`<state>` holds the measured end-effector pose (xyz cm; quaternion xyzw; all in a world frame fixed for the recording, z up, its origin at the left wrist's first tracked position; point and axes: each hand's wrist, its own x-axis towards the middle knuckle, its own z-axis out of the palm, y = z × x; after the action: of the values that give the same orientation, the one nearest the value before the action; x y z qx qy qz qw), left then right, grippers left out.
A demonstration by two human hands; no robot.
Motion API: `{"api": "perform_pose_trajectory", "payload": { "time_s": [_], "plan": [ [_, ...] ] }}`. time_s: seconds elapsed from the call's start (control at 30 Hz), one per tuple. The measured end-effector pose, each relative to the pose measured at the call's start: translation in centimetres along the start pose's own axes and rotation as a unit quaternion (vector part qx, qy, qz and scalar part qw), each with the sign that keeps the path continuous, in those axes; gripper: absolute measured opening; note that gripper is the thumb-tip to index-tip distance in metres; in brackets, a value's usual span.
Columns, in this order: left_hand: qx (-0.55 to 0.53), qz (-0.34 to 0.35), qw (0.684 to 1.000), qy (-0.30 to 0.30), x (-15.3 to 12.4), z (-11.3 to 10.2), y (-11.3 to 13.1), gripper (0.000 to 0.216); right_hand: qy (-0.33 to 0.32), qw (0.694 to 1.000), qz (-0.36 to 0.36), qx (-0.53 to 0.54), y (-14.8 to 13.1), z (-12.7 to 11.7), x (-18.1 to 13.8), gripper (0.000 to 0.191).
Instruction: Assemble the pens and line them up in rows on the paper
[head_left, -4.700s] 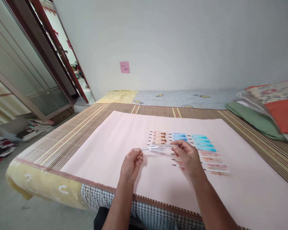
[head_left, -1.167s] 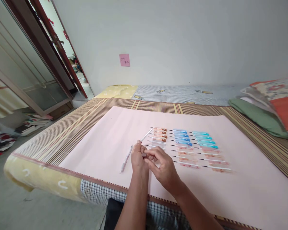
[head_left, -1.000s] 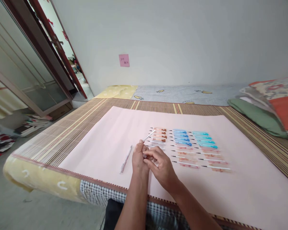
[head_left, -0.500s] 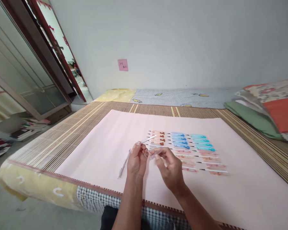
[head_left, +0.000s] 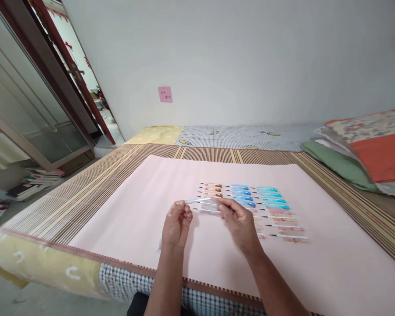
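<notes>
My left hand (head_left: 176, 226) is closed in a pinch on a thin white pen (head_left: 197, 200) that points right, level above the pink sheet (head_left: 134, 210). My right hand (head_left: 240, 221) is closed at the pen's right tip, pinching a small clear piece I cannot make out. Just beyond the hands lie neat rows of pens: brown-capped ones (head_left: 212, 189), blue ones (head_left: 242, 193), teal ones (head_left: 270, 195) and pale pink ones (head_left: 283, 226). The end of a clear pen barrel (head_left: 159, 244) shows on the sheet beside my left wrist.
The pink sheet lies on a striped mat (head_left: 85, 188) over a bed. Pillows and folded bedding (head_left: 365, 149) are piled at the right. A stack of books (head_left: 29, 182) sits on the floor at the left by a glass door (head_left: 52, 114). A pink note (head_left: 165, 94) is stuck on the wall.
The thin pen in my left hand has swung from pointing up-right to level. My right hand has moved from my left fingers to the pen's right end. A clear barrel was laid down at the left.
</notes>
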<state>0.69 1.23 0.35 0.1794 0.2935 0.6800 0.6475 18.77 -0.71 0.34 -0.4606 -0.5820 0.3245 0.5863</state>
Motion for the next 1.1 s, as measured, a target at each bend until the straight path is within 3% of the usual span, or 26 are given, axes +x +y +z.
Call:
{"api": "perform_pose_trajectory", "payload": {
  "time_s": [0.37, 0.67, 1.1],
  "plan": [
    [0.033, 0.017, 0.999, 0.0, -0.14, 0.17, 0.34, 0.036, -0.003, 0.999, -0.042, -0.01, 0.4, -0.57, 0.36, 0.02],
    [0.137, 0.063, 0.988, -0.012, -0.19, -0.02, 0.61, 0.032, -0.016, 0.996, -0.071, -0.043, 0.41, -0.62, 0.29, 0.017],
    [0.131, -0.01, 0.989, -0.064, -0.5, -0.01, 0.64, 0.029, -0.057, 0.997, -0.052, -0.018, 0.23, -0.1, 0.12, 0.018]
  ]
}}
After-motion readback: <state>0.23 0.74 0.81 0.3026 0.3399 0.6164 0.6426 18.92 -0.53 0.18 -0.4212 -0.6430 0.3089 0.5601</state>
